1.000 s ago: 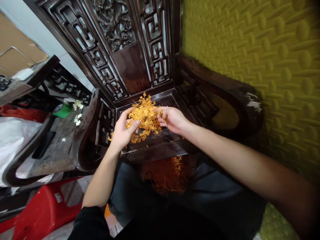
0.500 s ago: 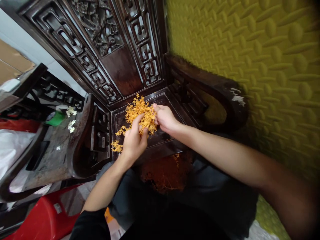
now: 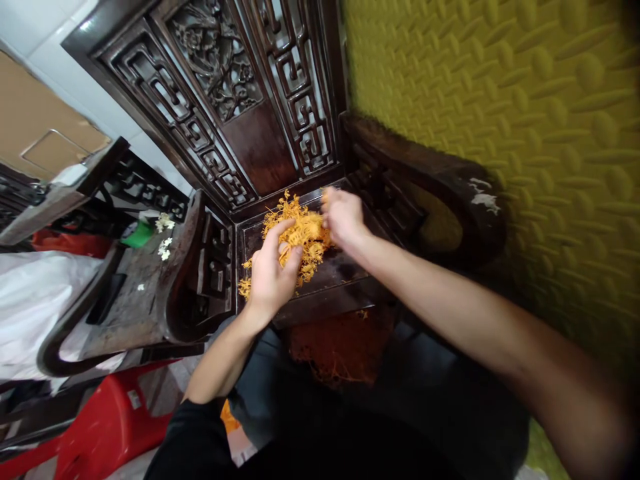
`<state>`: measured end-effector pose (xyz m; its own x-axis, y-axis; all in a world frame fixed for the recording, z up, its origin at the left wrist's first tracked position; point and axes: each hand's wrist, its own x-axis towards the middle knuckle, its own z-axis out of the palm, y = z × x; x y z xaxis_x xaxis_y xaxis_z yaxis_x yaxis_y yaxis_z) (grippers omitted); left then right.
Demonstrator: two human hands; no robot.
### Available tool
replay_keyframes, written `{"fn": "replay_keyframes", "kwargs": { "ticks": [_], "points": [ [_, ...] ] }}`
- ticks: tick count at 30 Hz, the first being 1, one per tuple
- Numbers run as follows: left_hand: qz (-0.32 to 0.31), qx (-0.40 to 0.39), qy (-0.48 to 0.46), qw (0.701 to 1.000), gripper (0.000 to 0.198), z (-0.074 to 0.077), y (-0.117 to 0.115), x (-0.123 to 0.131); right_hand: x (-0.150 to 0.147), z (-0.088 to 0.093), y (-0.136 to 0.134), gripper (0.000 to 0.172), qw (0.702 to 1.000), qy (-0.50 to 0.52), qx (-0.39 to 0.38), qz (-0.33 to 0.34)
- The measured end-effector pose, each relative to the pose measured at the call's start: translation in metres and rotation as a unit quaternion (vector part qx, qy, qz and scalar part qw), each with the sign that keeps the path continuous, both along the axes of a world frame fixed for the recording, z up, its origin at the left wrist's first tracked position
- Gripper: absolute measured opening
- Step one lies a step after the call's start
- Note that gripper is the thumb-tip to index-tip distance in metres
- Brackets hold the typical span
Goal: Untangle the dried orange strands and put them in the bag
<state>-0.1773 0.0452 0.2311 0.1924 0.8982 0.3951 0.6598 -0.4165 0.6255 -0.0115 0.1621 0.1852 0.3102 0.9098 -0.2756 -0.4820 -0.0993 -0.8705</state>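
A loose heap of orange, stringy, flower-like pieces (image 3: pixel 300 230) lies on the dark wooden chair seat (image 3: pixel 345 273). My left hand (image 3: pixel 273 273) is at the near left side of the heap, its thumb and fingers curved around a clump of the orange pieces. Just right of the heap is my right hand (image 3: pixel 344 217), slightly blurred, with its fingers curled in. A bit of orange shows at its fingertips. Which exact pieces each hand grips is partly hidden. Smaller orange bits trail out to the left behind my left hand.
The carved chair back (image 3: pixel 260 140) rises behind the seat, with a curved armrest (image 3: pixel 450 173) against the yellow textured wall (image 3: pixel 475 80). Leftward stands another wooden chair (image 3: pixel 130 300) bearing white flowers (image 3: pixel 164 248). A red plastic stool (image 3: pixel 110 413) is below; a reddish-brown container (image 3: pixel 340 347) sits between my knees.
My right hand has moved up and slightly away from the heap, with orange at its fingertips. My left hand stays at the heap. The whole view has shifted a little.
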Motion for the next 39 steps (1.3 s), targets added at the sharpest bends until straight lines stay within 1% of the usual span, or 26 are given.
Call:
{"fn": "replay_keyframes", "kwargs": {
  "ticks": [1, 2, 3, 5, 7, 8, 10, 11, 14, 15, 17, 18, 20, 22, 24, 26, 27, 28, 29, 31, 32, 33, 34, 36, 39],
  "points": [
    [-0.001, -0.003, -0.023, 1.0, 0.043, 0.003, -0.003, -0.002, 0.01, 0.003, 0.006, 0.033, 0.999, 0.016, -0.022, -0.041],
    [-0.003, -0.008, -0.05, 0.999, 0.045, 0.006, -0.005, -0.005, 0.019, 0.005, 0.01, 0.033, 0.997, 0.032, -0.028, -0.064],
    [-0.007, -0.017, -0.079, 0.997, 0.048, 0.008, -0.005, -0.008, 0.027, 0.008, 0.012, 0.033, 0.997, 0.048, -0.011, -0.054],
    [-0.02, -0.038, -0.135, 0.99, 0.052, 0.009, 0.0, -0.016, 0.035, 0.014, 0.008, 0.03, 0.996, 0.069, 0.043, 0.039],
    [-0.023, -0.049, -0.173, 0.983, 0.055, 0.008, 0.009, -0.023, 0.031, 0.019, -0.002, 0.025, 0.983, 0.076, 0.09, 0.144],
    [-0.017, -0.05, -0.186, 0.981, 0.056, 0.007, 0.014, -0.026, 0.027, 0.02, -0.008, 0.02, 0.976, 0.077, 0.103, 0.178],
    [-0.006, -0.045, -0.201, 0.978, 0.057, 0.003, 0.02, -0.031, 0.019, 0.022, -0.019, 0.011, 0.965, 0.097, 0.112, 0.214],
    [-0.004, -0.046, -0.205, 0.978, 0.057, 0.001, 0.022, -0.033, 0.016, 0.022, -0.022, 0.01, 0.96, 0.121, 0.108, 0.228],
    [-0.008, -0.064, -0.211, 0.975, 0.057, -0.004, 0.024, -0.038, 0.014, 0.019, -0.026, 0.021, 0.933, 0.218, 0.07, 0.278],
    [-0.009, -0.069, -0.214, 0.974, 0.057, -0.005, 0.024, -0.039, 0.015, 0.019, -0.026, 0.02, 0.924, 0.244, 0.053, 0.29],
    [-0.011, -0.075, -0.218, 0.973, 0.058, -0.007, 0.025, -0.041, 0.016, 0.017, -0.026, 0.012, 0.917, 0.27, 0.022, 0.292],
    [-0.012, -0.077, -0.218, 0.973, 0.058, -0.008, 0.025, -0.041, 0.016, 0.016, -0.026, 0.01, 0.919, 0.27, 0.007, 0.287],
    [-0.01, -0.075, -0.213, 0.974, 0.058, -0.009, 0.026, -0.041, 0.011, 0.015, -0.028, 0.022, 0.927, 0.253, -0.022, 0.277],
    [-0.009, -0.074, -0.203, 0.976, 0.058, -0.01, 0.027, -0.039, 0.003, 0.013, -0.033, 0.031, 0.933, 0.219, -0.037, 0.283],
    [-0.011, -0.074, -0.197, 0.978, 0.059, -0.011, 0.028, -0.036, -0.008, 0.011, -0.041, 0.034, 0.928, 0.185, -0.033, 0.321],
    [-0.016, -0.076, -0.193, 0.978, 0.059, -0.011, 0.027, -0.033, -0.016, 0.01, -0.046, 0.037, 0.921, 0.152, -0.007, 0.358],
    [-0.019, -0.078, -0.192, 0.978, 0.058, -0.01, 0.025, -0.032, -0.018, 0.009, -0.047, 0.036, 0.924, 0.133, 0.01, 0.359],
    [-0.023, -0.081, -0.189, 0.978, 0.057, -0.009, 0.023, -0.031, -0.017, 0.009, -0.045, 0.034, 0.934, 0.112, 0.024, 0.337],
    [-0.027, -0.081, -0.188, 0.979, 0.055, -0.007, 0.019, -0.03, -0.014, 0.009, -0.042, 0.03, 0.952, 0.093, 0.03, 0.291],
    [-0.027, -0.069, -0.195, 0.978, 0.051, -0.002, 0.013, -0.029, 0.0, 0.008, -0.029, 0.026, 0.983, 0.078, 0.007, 0.169],
    [-0.021, -0.054, -0.205, 0.977, 0.049, 0.0, 0.01, -0.03, 0.008, 0.009, -0.022, 0.025, 0.99, 0.08, -0.017, 0.116],
    [-0.013, -0.038, -0.217, 0.975, 0.048, 0.002, 0.009, -0.03, 0.017, 0.009, -0.015, 0.025, 0.992, 0.083, -0.037, 0.09],
    [-0.004, -0.026, -0.228, 0.973, 0.049, 0.003, 0.009, -0.031, 0.024, 0.01, -0.01, 0.023, 0.992, 0.08, -0.047, 0.085],
    [0.003, -0.027, -0.237, 0.971, 0.052, 0.002, 0.013, -0.033, 0.03, 0.011, -0.007, 0.017, 0.991, 0.055, -0.04, 0.114],
    [-0.009, -0.059, -0.237, 0.97, 0.059, -0.004, 0.023, -0.036, 0.016, 0.011, -0.018, 0.011, 0.986, 0.018, -0.004, 0.165]
  ]
}}
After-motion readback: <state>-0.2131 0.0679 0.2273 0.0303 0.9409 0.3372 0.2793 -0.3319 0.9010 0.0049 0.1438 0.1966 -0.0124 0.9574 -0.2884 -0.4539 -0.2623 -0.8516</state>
